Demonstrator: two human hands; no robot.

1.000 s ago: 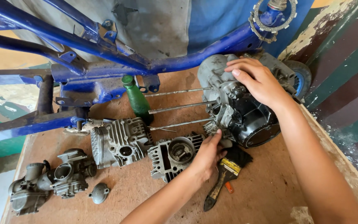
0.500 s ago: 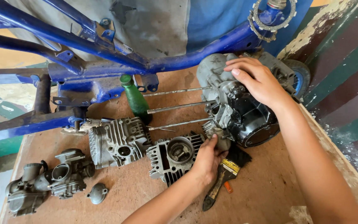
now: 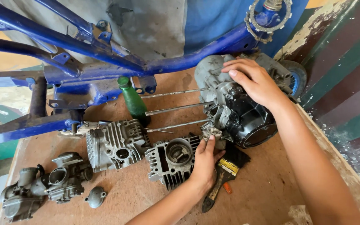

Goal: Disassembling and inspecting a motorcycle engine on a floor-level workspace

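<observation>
On engine case (image 3: 234, 108), hands unmoved.

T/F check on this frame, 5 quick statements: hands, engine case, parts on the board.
1. The right hand rests on top of the engine case. True.
2. The left hand grips the green bottle. False: it is at a small metal part at the base of the case, beside the finned cylinder; the bottle stands apart.
3. Three long studs stick out of the case toward the bottle. True.
4. The paintbrush lies on the blue frame. False: it lies on the wooden board, under the left hand.
5. The carburetor sits at the board's left end. True.
</observation>
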